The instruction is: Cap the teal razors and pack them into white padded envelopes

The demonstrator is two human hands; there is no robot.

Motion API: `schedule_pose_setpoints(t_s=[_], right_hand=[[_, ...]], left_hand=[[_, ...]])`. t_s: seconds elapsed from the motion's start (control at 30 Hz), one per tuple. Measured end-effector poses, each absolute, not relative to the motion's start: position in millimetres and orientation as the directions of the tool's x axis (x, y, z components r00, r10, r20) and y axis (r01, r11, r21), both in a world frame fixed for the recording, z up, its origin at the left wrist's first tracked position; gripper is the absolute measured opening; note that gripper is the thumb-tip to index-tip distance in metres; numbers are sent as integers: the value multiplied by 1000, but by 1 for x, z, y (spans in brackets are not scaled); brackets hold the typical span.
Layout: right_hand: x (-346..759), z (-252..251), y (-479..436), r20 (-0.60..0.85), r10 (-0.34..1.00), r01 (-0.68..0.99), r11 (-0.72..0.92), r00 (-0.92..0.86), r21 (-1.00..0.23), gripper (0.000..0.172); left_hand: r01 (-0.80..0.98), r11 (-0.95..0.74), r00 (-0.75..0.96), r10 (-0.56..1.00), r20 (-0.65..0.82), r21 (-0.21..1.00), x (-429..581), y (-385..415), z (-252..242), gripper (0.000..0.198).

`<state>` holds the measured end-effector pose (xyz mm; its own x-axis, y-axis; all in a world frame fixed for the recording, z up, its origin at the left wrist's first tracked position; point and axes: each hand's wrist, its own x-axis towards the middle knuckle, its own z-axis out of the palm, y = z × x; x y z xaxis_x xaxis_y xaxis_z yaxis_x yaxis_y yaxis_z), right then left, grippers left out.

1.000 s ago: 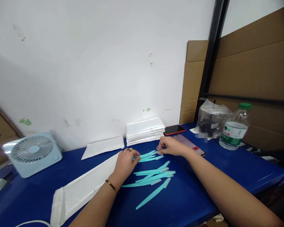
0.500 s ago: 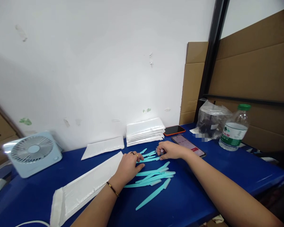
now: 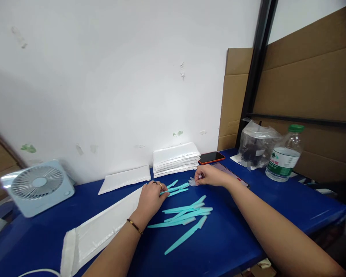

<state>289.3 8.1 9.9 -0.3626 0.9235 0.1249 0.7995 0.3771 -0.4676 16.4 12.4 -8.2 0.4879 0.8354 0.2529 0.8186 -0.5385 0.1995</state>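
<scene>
Several teal eyebrow razors (image 3: 184, 239) lie in a loose group on the blue tabletop, pale covers over their blade ends. My left hand (image 3: 151, 198) is closed in a pinch on a teal eyebrow razor (image 3: 178, 191) just beyond that group, with others lying close beside it. My right hand (image 3: 209, 176) has thumb and fingers pinched together at a small pile of clear blade caps (image 3: 192, 182). A whitish bit, which looks like a blade cap, shows between those fingers. Under my left forearm lies a long white padded mailer (image 3: 103, 225).
Along the wall are a stack of white mailers (image 3: 175, 157), a single flat mailer (image 3: 125, 179) and an orange-edged phone (image 3: 212, 157). Another phone (image 3: 239, 179) lies behind my right wrist. A bottle (image 3: 284, 157) and plastic bag (image 3: 258, 142) stand right; a fan (image 3: 40, 186) stands left.
My right hand has moved from the end of a razor up to the clear caps. My left hand has shifted slightly left with a razor. The view has turned slightly.
</scene>
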Motion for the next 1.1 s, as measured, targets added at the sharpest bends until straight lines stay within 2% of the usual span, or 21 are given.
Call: schedule_pose_setpoints(t_s=[0.07,0.13,0.17,0.27,0.37,0.47,0.6,0.7,0.83,0.97,1.1], right_hand=[[295,11,8,97,916,780,384,-389,-494,22],[296,12,6,20,876,745,422,-482,-516,28],[295,12,5,-25,848,730,440,-529,-523,29],[288,12,1,-124,799,730,460,-589,-506,30],[282,9,1,-158,788,741,464,-596,-485,25],[281,9,1,-107,783,716,492,-612,-495,23],[280,12,0,48,799,677,538,-599,-502,20],[277,13,0,117,808,667,549,-577,-504,17],[275,9,3,163,823,672,543,-544,-503,12],[282,7,7,184,819,681,558,-544,-473,9],[290,7,10,218,865,751,501,-453,-429,9]], left_hand=[[811,-542,480,832,278,221,14,13,-9,26],[789,-563,494,819,292,244,14,14,-11,41],[780,-572,505,815,285,254,15,13,-12,42],[773,-574,526,818,232,271,18,13,-16,27],[776,-571,532,821,208,268,20,12,-15,21],[760,-582,526,812,252,289,21,9,-9,25],[705,-627,556,778,290,330,23,1,0,34],[715,-651,609,759,232,255,26,-3,1,30],[754,-637,610,769,188,160,29,0,-2,35],[739,-647,618,762,194,185,23,7,-3,32],[761,-609,580,793,186,224,11,14,1,27]])
